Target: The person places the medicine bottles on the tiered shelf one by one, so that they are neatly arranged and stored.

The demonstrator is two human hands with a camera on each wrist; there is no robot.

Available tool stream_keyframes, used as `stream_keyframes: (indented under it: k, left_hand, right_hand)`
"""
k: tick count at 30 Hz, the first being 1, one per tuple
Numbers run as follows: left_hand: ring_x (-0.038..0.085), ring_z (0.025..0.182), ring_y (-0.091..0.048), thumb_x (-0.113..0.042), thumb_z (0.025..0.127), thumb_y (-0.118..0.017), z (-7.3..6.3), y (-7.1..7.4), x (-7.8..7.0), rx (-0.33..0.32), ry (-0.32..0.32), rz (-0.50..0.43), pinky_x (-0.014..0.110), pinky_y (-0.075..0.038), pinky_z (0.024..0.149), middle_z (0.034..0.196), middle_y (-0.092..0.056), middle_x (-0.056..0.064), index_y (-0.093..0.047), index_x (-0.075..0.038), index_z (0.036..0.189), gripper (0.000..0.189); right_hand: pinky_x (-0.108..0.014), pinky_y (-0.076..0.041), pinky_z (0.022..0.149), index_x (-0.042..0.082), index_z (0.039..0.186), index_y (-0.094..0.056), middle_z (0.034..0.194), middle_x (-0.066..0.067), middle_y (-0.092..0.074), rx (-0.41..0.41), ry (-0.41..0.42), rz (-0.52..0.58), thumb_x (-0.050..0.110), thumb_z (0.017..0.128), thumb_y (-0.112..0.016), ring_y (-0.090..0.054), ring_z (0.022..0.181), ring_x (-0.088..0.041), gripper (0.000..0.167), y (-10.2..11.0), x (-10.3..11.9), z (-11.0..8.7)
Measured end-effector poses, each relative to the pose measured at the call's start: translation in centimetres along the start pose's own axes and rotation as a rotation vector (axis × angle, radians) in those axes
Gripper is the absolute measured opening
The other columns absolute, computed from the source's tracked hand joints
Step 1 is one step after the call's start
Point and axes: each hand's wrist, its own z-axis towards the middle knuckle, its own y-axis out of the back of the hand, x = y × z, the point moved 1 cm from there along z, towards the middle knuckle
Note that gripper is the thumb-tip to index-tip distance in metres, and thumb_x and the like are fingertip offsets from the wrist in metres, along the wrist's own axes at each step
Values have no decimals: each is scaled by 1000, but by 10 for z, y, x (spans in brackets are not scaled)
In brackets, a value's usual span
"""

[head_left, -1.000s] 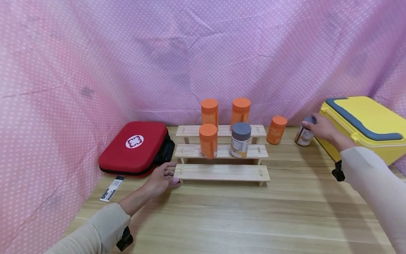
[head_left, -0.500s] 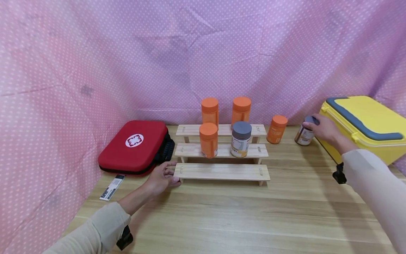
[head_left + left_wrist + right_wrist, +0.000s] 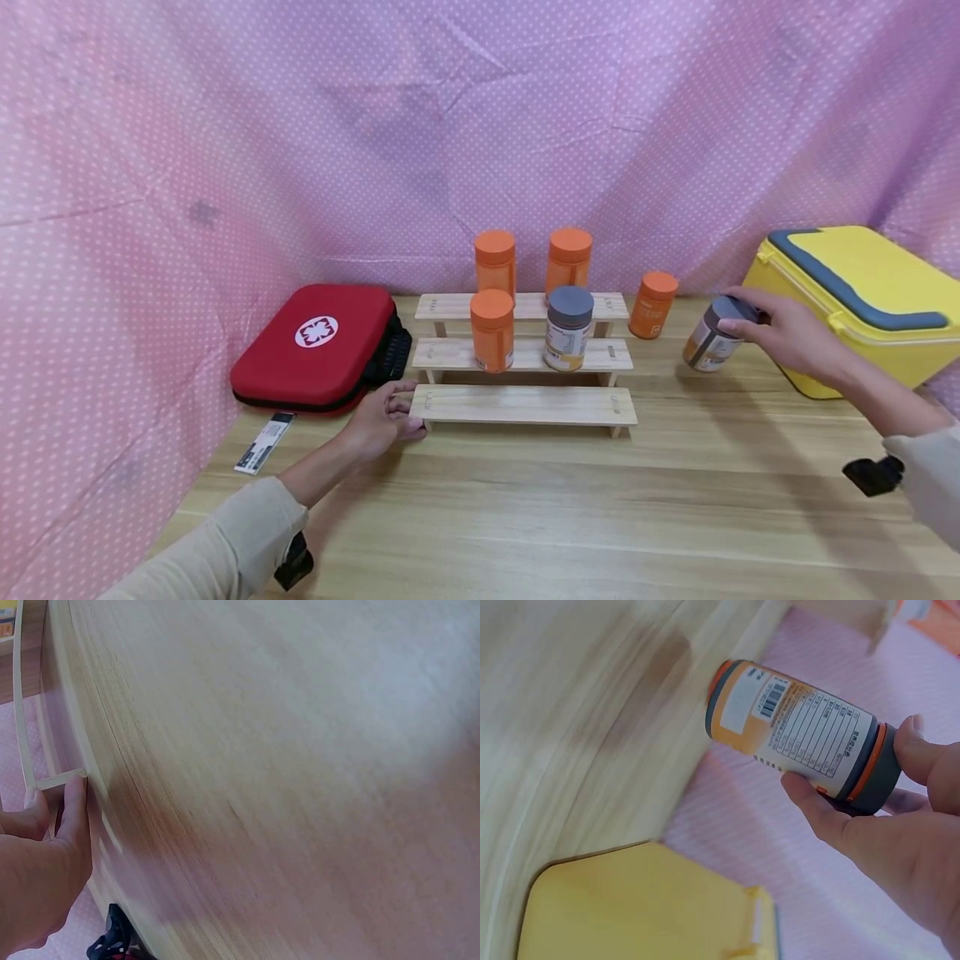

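Note:
In the head view, my right hand (image 3: pixel 798 333) grips a grey-lidded supplement jar (image 3: pixel 708 343) by its lid. The jar tilts, its base toward the left; the right wrist view shows the label with a barcode and table on this jar (image 3: pixel 802 731). At the left end of a three-tier wooden display rack (image 3: pixel 525 406), my left hand (image 3: pixel 378 423) pinches the lowest step's end, thumb and finger on the end piece in the left wrist view. An orange jar (image 3: pixel 492 332) and another grey-lidded jar (image 3: pixel 568 329) stand on the middle step. Two orange jars (image 3: pixel 495 258) occupy the top step.
One more orange jar (image 3: pixel 653 305) stands on the table right of the rack. A yellow box (image 3: pixel 862 308) with a grey handle sits at the far right. A red first-aid case (image 3: pixel 315 346) lies at left, with a label strip (image 3: pixel 264 443) before it.
My right hand has drawn the grey-lidded jar away from beside the yellow box, toward me and slightly left, tilting it more. The left hand stays at the rack.

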Motion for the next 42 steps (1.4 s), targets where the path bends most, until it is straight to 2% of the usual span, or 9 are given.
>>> stream_keyframes:
  k: [3,12,18,23,28,32,37,42]
  left_hand:
    - [22,87,-64,21,86,-52,1,0,0,-4,6,0,41,-58,82,106,-57,25,-32,8,139,58]
    - [23,88,-64,22,86,-53,1,0,0,-11,20,5,40,-58,82,107,-57,26,-33,8,139,59]
    - [24,88,-65,21,86,-54,0,1,1,-13,29,-1,40,-58,82,107,-57,26,-33,8,139,59]
    - [23,90,-64,21,86,-53,1,1,1,-12,22,4,40,-58,82,108,-57,26,-33,7,139,59]
    - [23,89,-64,21,86,-53,1,1,0,-11,18,1,40,-58,82,108,-57,26,-33,7,139,58]
    - [23,89,-64,21,86,-53,1,1,-2,-11,12,-2,40,-58,82,108,-57,26,-33,8,139,59]
    - [22,88,-64,21,86,-53,0,1,-3,-12,12,1,41,-58,82,106,-57,25,-32,9,140,59]
    - [23,87,-64,22,86,-52,-1,-1,-3,-4,17,-1,42,-58,83,107,-57,25,-31,9,140,59]
  right_hand:
    - [-14,-41,58,-3,131,-53,104,-22,-63,-18,38,13,19,93,-65,-51,77,-5,45,3,11,-11]
    - [-9,-42,60,4,129,-57,98,-12,-64,-18,78,68,10,88,-70,-52,79,2,44,9,43,-34]
    - [-13,-46,60,11,133,-57,97,-5,-64,16,148,72,9,87,-71,-55,81,0,48,9,67,-45]
    - [-16,-49,63,15,136,-54,102,-3,-66,80,186,85,13,89,-69,-56,83,-2,49,1,94,-50]
    - [-18,-54,74,15,138,-52,111,-5,-64,162,218,221,15,91,-66,-59,93,-5,49,-14,123,-48]
    - [-23,-56,79,15,138,-52,115,-6,-62,191,246,306,15,92,-65,-59,97,-15,47,-31,147,-39]
    - [-35,-57,84,11,138,-51,123,-12,-59,222,276,388,16,91,-66,-59,103,-23,50,-62,171,-22]
    - [-40,-56,87,10,139,-50,125,-11,-58,261,287,441,17,89,-68,-58,105,-23,54,-94,196,-8]
